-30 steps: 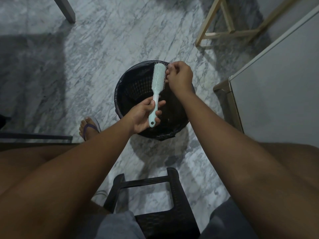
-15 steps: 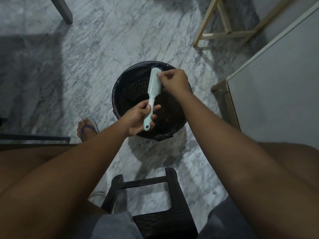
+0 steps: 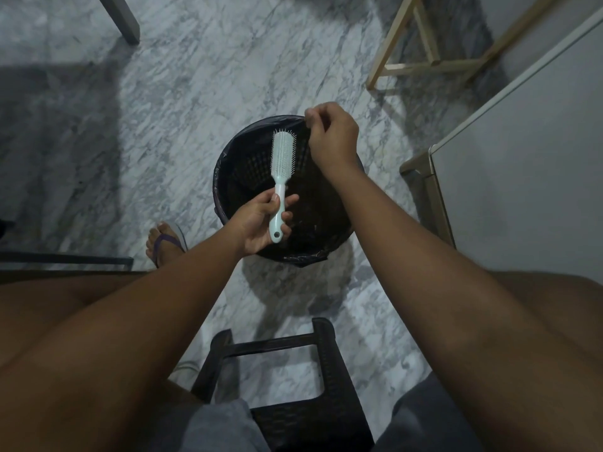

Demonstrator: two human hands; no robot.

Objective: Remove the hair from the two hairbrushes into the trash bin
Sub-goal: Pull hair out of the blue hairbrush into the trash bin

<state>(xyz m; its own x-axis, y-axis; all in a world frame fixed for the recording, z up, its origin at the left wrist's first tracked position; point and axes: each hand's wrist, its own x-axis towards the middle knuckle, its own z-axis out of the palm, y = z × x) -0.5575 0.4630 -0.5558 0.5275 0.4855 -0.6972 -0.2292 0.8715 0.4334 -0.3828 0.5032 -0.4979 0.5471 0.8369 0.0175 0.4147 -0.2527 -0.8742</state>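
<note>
The left hand (image 3: 261, 223) grips the handle of the brush (image 3: 282, 158), thumb on top and fingers curled beneath. From that hand the brush runs toward 12 o'clock, its bristled head over the open bin (image 3: 222, 177). The right hand (image 3: 332, 138) is off the brush, just beside its head at 2 o'clock, above the bin's far rim. Its fingers are curled and its fingertips (image 3: 310, 120) pinched together; whether they hold any hair cannot be told. A sandalled foot (image 3: 166, 243) stands at the bin's 8 o'clock, a stool (image 3: 293, 419) at 6 o'clock.
</note>
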